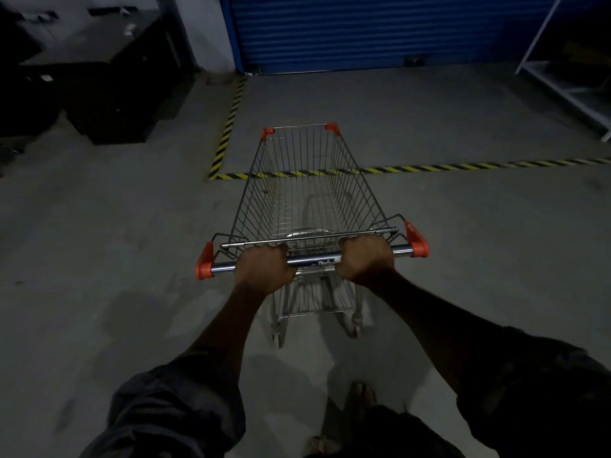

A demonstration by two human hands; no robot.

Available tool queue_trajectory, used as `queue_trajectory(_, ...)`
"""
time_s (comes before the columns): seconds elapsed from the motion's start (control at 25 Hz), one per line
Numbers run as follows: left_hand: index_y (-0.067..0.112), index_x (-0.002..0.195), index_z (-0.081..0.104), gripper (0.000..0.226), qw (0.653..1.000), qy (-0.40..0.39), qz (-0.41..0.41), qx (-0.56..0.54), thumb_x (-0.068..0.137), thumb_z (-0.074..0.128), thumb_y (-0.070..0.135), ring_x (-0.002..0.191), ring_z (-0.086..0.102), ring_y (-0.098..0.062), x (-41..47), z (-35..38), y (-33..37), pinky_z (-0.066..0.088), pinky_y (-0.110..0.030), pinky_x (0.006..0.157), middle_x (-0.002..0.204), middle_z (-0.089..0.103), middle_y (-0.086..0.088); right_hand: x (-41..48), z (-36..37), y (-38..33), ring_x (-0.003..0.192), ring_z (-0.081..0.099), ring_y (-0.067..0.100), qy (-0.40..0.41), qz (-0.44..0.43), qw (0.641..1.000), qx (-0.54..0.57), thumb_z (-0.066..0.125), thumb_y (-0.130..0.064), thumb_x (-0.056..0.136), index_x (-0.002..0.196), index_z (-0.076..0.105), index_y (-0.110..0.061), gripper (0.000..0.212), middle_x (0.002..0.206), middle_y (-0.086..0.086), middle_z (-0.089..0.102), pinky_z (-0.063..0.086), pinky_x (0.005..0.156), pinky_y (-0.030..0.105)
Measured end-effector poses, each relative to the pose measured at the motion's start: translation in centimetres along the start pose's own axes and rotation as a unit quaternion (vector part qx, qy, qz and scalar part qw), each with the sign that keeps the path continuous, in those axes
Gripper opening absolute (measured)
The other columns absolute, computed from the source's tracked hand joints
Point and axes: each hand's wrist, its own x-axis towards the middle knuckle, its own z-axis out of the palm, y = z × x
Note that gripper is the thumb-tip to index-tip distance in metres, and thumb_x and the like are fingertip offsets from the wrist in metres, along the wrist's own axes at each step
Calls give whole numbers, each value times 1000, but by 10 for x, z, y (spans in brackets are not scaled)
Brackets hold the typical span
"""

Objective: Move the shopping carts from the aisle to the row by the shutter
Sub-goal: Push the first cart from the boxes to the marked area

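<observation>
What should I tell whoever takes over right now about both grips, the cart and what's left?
Both the left grip and the right grip hold the cart handle, apart from each other.
The cart points at the blue shutter; striped floor tape shows through its basket.
No parked row is in view.
Left: roll it to the shutter, then fetch any remaining aisle carts.

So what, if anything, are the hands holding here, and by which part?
Both hands, left hand and right hand, grip the silver wire shopping cart by its chrome handlebar.
</observation>
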Motion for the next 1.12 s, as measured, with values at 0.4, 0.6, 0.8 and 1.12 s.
queue_trajectory(0.4, 21, 101, 74, 57, 990, -122, -11, -65, 77, 56, 69, 92, 70, -27, 192, 27, -32, 50, -33, 76, 100, 75, -5, 134, 100, 79, 78, 67, 24, -359, 36, 932, -25, 54, -54, 84, 93, 68, -19, 38, 85, 1, 70, 44, 69, 31)
queue_trajectory(0.6, 21, 103, 75, 56, 984, -148, -34, -90, 77, 61, 69, 92, 70, -25, 273, 32, -44, 53, -33, 80, 102, 75, -5, 192, 159, 113, 79, 65, 23, -414, 50, 909, -14, 56, -56, 81, 99, 71, -21, 42, 89, 2, 71, 52, 74, 34)
queue_trajectory(0.8, 22, 96, 75, 54, 991, -108, -39, -67, 78, 59, 71, 93, 70, -25, 343, 48, -61, 52, -34, 79, 99, 75, -3, 247, 215, 139, 87, 68, 25, -419, 32, 907, -5, 57, -51, 81, 101, 72, -21, 40, 95, 3, 72, 51, 77, 35)
queue_trajectory(1.12, 20, 86, 74, 47, 999, -22, -10, -32, 82, 59, 65, 83, 73, -26, 472, 80, -107, 52, -32, 70, 86, 75, -4, 332, 335, 184, 58, 60, 25, -232, -34, 972, 17, 51, -31, 87, 71, 63, -14, 26, 65, 7, 60, 44, 59, 31)
